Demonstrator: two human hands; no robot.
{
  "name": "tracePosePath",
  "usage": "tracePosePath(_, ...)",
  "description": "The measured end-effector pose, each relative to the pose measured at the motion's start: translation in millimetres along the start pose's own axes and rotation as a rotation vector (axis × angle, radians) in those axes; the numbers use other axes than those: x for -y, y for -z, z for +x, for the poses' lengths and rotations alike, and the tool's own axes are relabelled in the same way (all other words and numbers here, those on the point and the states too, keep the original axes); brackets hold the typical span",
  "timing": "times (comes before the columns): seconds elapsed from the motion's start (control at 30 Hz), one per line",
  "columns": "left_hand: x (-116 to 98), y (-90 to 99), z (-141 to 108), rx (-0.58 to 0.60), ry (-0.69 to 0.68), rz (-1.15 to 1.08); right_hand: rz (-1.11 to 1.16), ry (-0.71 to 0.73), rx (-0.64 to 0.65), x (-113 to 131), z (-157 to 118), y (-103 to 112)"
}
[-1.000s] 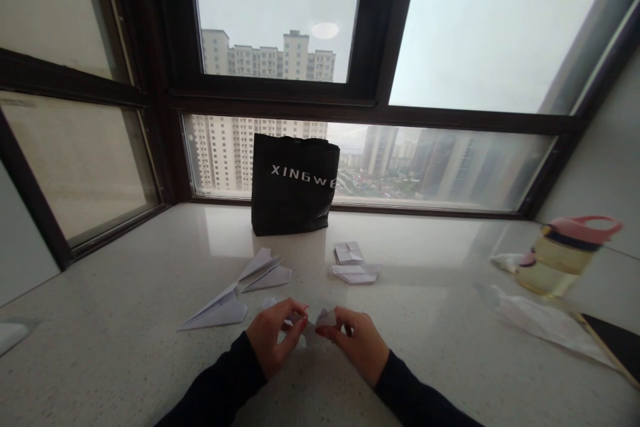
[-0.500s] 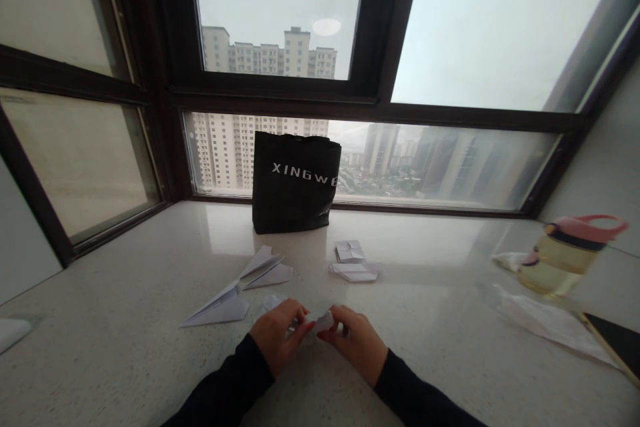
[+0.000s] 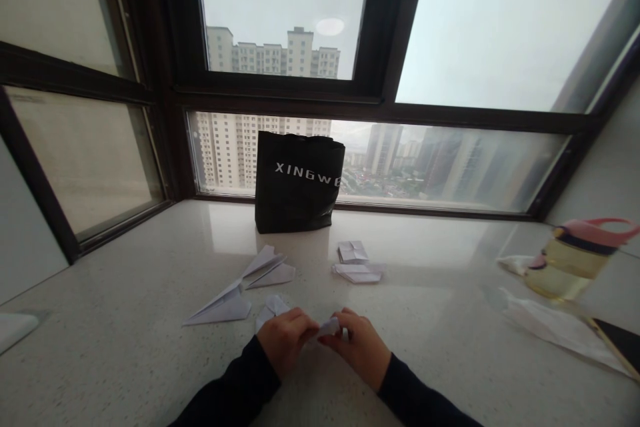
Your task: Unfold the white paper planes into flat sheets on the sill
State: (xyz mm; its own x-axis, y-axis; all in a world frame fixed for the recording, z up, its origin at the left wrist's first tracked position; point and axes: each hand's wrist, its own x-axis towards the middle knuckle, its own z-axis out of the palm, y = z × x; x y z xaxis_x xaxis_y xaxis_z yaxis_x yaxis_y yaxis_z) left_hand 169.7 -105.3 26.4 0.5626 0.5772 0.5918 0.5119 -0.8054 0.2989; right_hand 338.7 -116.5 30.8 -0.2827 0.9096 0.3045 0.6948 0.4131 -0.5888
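Between my two hands is a small piece of folded white paper [image 3: 329, 327]. My left hand [image 3: 287, 339] pinches its left end, and my right hand [image 3: 364, 345] grips the right end between thumb and fingers. My fingers hide much of the paper, so its full shape does not show. Just beyond my left hand lies another folded paper piece [image 3: 273, 307], partly covered by that hand. Two paper airplanes, one nearer [image 3: 223, 305] and one farther [image 3: 270, 269], rest to the left. Past my right hand sit a folded paper square [image 3: 353, 251] and a flat folded paper shape [image 3: 358, 272].
A black bag [image 3: 300, 183] with white lettering stands by the window. On the right are a bottle [image 3: 573, 267] with a pink lid, a crumpled tissue [image 3: 555, 327] and a dark flat device [image 3: 620, 340]. A white object [image 3: 17, 330] lies at the left edge of the counter [image 3: 125, 347].
My left hand has turned and closed in toward the right hand on the paper. More of the folded piece behind it shows. The whole view has shifted slightly.
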Motion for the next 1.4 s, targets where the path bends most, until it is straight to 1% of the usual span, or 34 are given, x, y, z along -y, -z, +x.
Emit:
tracePosePath(0.07, -4.1, 0.3, 0.2, -0.027, -0.012, 0.062, 0.012, -0.005, 0.008, 2.0, -0.8, 0.1)
tracePosePath(0.17, -9.4, -0.3, 0.6, -0.080, -0.044, 0.166, 0.041, 0.057, -0.014, 4.8, -2.3, 0.1)
tracePosePath(0.3, -10.8, -2.5, 1.0, -0.117, -0.067, 0.252, 0.026, 0.131, 0.054, 6.5, -4.2, -1.7)
tracePosePath(0.37, -11.1, -3.7, 1.0, -0.126, -0.080, 0.277, 0.055, 0.147, 0.042, 7.1, -5.0, -2.2)
tracePosePath(0.47, -11.7, -3.0, 2.2, -0.105, -0.107, 0.242, 0.092, 0.097, 0.009, 7.5, -5.2, -0.6)
tracePosePath(0.53, -8.1, 1.6, 4.6, -0.088, -0.101, 0.139, 0.096, 0.071, -0.012, 5.8, -4.1, 2.4)
tracePosePath(0.6, 2.7, 9.9, 7.5, -0.096, -0.040, 0.039, 0.097, 0.051, -0.072, 1.7, -2.0, 6.2)
tracePosePath(0.63, 10.8, 14.8, 8.6, -0.107, 0.016, 0.025, 0.090, 0.032, -0.101, -1.0, -0.8, 7.9)
tracePosePath(0.67, 20.1, 19.6, 9.1, -0.098, 0.090, 0.050, 0.078, 0.002, -0.116, -3.9, 0.2, 9.5)
tracePosePath(0.73, 39.2, 27.0, 8.0, -0.058, 0.248, 0.185, 0.049, -0.053, -0.118, -9.0, 1.8, 11.4)
tracePosePath(0.77, 47.3, 28.9, 6.3, -0.052, 0.295, 0.225, 0.041, -0.060, -0.119, -10.8, 2.2, 11.8)
tracePosePath(0.83, 58.1, 28.8, 2.0, -0.047, 0.346, 0.272, 0.049, -0.037, -0.147, -12.3, 2.3, 11.4)
tracePosePath(0.87, 60.4, 27.2, -0.2, -0.037, 0.364, 0.277, 0.058, -0.020, -0.162, -12.4, 2.2, 10.7)
tracePosePath(0.93, 60.5, 22.7, -3.2, 0.016, 0.447, 0.260, 0.074, -0.029, -0.151, -12.1, 1.9, 8.1)
tracePosePath(1.0, 58.1, 19.2, -3.9, 0.080, 0.548, 0.208, 0.093, -0.087, -0.111, -12.6, 2.1, 5.1)
tracePosePath(1.07, 56.8, 18.1, -2.8, 0.118, 0.613, 0.145, 0.172, -0.139, -0.075, -14.0, 3.1, 2.7)
tracePosePath(1.17, 58.2, 19.6, -0.3, 0.127, 0.656, 0.067, 0.400, -0.179, -0.041, -17.5, 5.2, 1.4)
tracePosePath(1.23, 59.6, 21.0, 0.9, 0.120, 0.692, -0.001, 0.524, -0.204, -0.045, -20.1, 6.4, 1.3)
tracePosePath(1.33, 59.2, 21.7, 2.2, 0.102, 0.743, -0.143, 0.595, -0.218, -0.079, -21.6, 7.6, 3.1)
tracePosePath(1.4, 57.0, 21.1, 3.3, 0.086, 0.770, -0.260, 0.587, -0.196, -0.140, -18.4, 7.6, 6.7)
